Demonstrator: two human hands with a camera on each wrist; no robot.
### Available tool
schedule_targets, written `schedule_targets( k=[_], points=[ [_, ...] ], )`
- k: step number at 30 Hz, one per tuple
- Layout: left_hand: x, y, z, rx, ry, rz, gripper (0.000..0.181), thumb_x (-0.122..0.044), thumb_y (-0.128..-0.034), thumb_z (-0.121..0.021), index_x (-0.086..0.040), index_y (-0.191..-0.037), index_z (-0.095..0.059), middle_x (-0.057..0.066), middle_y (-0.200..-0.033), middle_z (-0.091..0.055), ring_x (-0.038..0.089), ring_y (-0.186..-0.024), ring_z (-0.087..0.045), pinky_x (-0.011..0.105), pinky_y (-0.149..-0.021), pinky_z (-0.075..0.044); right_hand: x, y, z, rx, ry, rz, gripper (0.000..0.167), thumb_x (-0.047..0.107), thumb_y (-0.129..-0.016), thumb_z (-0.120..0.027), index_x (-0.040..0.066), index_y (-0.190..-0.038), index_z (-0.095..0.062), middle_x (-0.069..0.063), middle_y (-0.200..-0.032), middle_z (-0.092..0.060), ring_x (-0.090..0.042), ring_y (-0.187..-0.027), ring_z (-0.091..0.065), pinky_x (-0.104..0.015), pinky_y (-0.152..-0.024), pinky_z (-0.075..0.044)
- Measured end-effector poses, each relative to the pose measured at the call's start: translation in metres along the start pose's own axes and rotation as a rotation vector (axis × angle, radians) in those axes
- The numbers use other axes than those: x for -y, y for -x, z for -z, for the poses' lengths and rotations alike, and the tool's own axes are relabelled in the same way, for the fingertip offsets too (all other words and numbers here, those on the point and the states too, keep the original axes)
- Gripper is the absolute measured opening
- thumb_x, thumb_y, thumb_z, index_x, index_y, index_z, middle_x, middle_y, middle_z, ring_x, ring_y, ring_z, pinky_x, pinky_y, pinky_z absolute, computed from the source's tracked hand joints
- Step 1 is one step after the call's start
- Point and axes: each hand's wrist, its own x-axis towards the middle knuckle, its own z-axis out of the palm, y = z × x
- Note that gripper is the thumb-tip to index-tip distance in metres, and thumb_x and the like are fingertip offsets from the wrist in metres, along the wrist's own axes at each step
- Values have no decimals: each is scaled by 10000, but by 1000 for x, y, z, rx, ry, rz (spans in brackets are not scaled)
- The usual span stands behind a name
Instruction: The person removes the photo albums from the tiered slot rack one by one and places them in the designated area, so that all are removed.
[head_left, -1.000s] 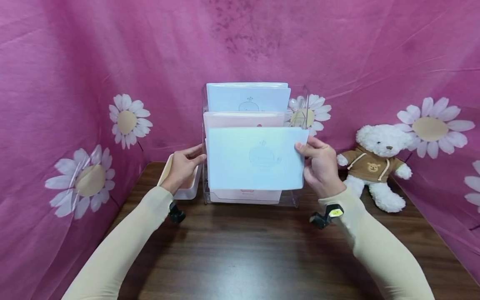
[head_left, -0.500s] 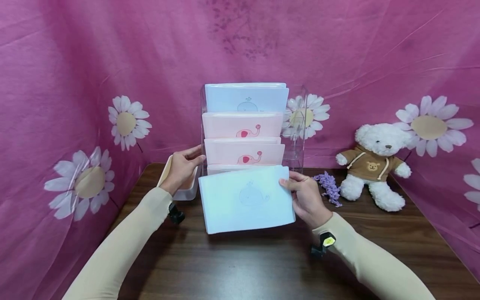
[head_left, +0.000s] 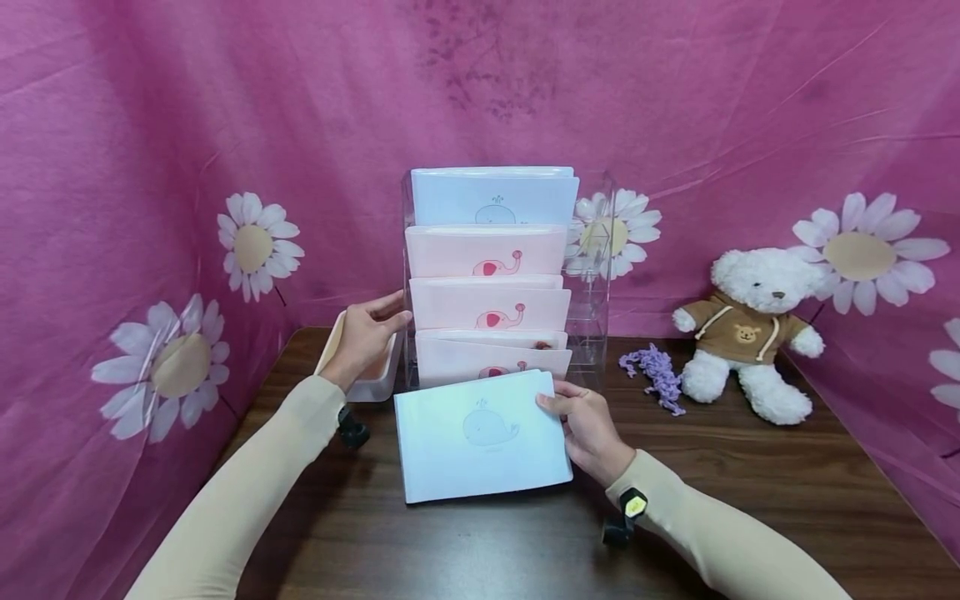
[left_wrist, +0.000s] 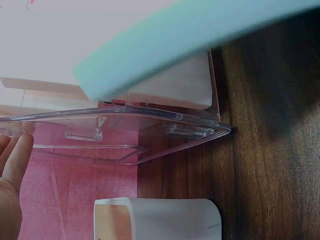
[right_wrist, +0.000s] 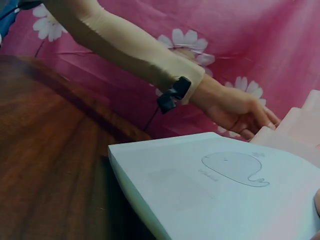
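Note:
In the head view my right hand [head_left: 595,433] pinches the right edge of a pale blue folder [head_left: 480,462] with a whale drawing, its thumb on the front. The folder hangs tilted, low in front of a clear tiered rack [head_left: 592,325]. Pink folders [head_left: 487,308] with red elephants and a light blue whale folder [head_left: 450,196] stand in the rack's tiers. My left hand [head_left: 363,342] touches the rack's left side, fingers and thumb extended. The left wrist view shows its fingers [left_wrist: 19,155] against the clear panel [left_wrist: 160,112]. Only fingertips of my right hand [right_wrist: 317,205] show in the right wrist view.
A white bin [head_left: 375,387] stands left of the rack, partly behind my left hand. At the right a white teddy bear [head_left: 765,283] in a brown hoodie sits beside a purple knitted item [head_left: 656,375]. Pink flowered cloth [head_left: 337,125] surrounds the wooden table [head_left: 465,550].
My right hand has brought the blue folder down and toward me, away from the rack's front, uncovering the elephant folders and the purple item. My left hand has stayed at the rack's side.

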Motion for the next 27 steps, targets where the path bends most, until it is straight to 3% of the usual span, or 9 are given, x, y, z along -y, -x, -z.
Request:
schedule_targets(
  k=[11,18,27],
  points=[
    [2,2,0,-14,-9,8,498,-139,-943,-726,-112,-1422,-591,120,-1401,-641,228,-1253,-655,230,-963,-574,-33,-2,-4,-87,67,-52,385,92,-951,-683,1,-1322,-632,-66,-1097,-773,-152,-925,-736,-338,-798,-628],
    [1,2,1,-5,-29,5,507,-175,-949,-725,-140,-1435,-584,98,-1425,-629,205,-1281,-639,301,-1061,-533,-47,-1,-7,-140,101,-74,432,108,-927,-719,-29,-1325,-621,-109,-1088,-771,-136,-880,-728,-295,-751,-626],
    [0,1,0,-8,-35,25,514,-171,-951,-722,-158,-1444,-577,85,-1442,-617,202,-1281,-638,308,-1077,-520,-51,1,-8,-90,132,-52,400,53,-957,-631,-52,-1342,-598,-145,-1158,-740,-130,-928,-700,-272,-777,-601]
  ],
)
